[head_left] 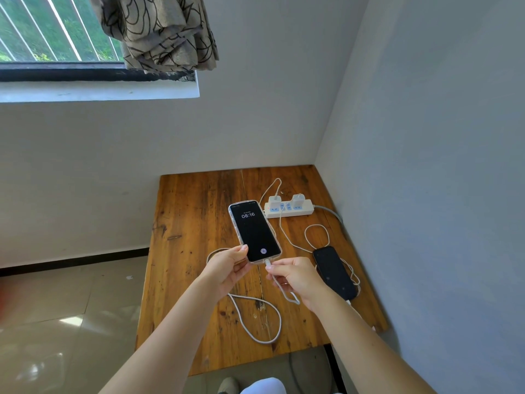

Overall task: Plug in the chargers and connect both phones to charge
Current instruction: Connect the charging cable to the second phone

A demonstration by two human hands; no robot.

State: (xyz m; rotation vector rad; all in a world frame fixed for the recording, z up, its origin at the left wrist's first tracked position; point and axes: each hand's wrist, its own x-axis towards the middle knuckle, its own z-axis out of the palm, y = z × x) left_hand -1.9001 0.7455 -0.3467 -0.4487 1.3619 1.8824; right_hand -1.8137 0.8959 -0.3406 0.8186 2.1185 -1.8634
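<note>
My left hand (230,265) holds a clear-cased phone (254,231) by its lower left corner above the wooden table (193,223); its screen is lit and reads 08:16. My right hand (295,277) pinches a white cable plug (268,263) at the phone's bottom port. That white cable (261,317) loops over the table. A second, dark phone (335,273) lies at the right with a cable at its near end. Two white chargers (275,199) (298,198) sit in a white power strip (289,210).
The table stands in a corner, with walls close behind and to the right. A window and a patterned curtain (159,32) are at the upper left. A tiled floor (56,322) lies to the left. The strip's grey cord (332,213) runs off the right edge.
</note>
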